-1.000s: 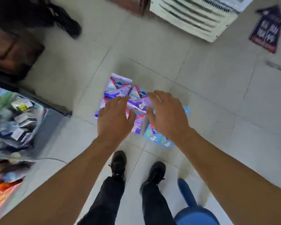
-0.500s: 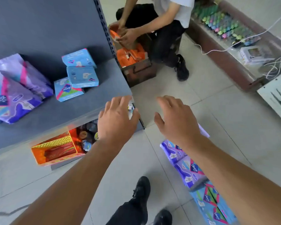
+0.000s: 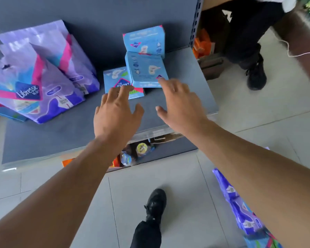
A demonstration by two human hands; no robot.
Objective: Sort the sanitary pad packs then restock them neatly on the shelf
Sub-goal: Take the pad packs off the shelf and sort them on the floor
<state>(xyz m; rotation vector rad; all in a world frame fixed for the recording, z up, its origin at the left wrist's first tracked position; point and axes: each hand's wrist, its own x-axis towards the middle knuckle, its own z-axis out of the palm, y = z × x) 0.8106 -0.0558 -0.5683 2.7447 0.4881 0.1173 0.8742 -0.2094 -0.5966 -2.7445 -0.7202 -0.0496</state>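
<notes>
On the grey shelf lie three small blue pad packs: one flat at the front, one lying on it, one upright behind. Large purple pad packs stand at the shelf's left. My left hand is spread above the shelf, its fingertips over the front blue pack. My right hand is spread too, fingertips at the front edge of the upper blue pack. Neither holds anything. More purple packs lie on the floor at lower right.
A perforated shelf upright bounds the shelf on the right. Beyond it another person crouches by a box of orange packets. Jars and an orange box sit on the lower shelf. My black shoe stands on the tiled floor.
My view swung up from the packs on the floor to the shelf. Both empty hands moved forward over the shelf edge toward the blue packs.
</notes>
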